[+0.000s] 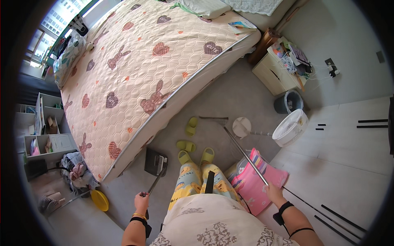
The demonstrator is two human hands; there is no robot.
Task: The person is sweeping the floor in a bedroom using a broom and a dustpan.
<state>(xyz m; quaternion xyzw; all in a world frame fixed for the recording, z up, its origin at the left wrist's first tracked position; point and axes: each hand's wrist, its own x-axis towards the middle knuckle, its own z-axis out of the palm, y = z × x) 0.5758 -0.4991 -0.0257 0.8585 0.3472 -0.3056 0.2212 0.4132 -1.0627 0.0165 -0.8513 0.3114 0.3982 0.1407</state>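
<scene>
We've got the broom (242, 151) gripped in our right hand (273, 190), its long handle running up-left across the floor (230, 98), w/ the head by the bed (139, 65). Our left hand (141, 201) is closed on the dustpan (156, 163) handle, pan pointing fwd near the bed edge, just left of our feet.

Open floor between bed (135, 78) and fan (290, 128)
</scene>
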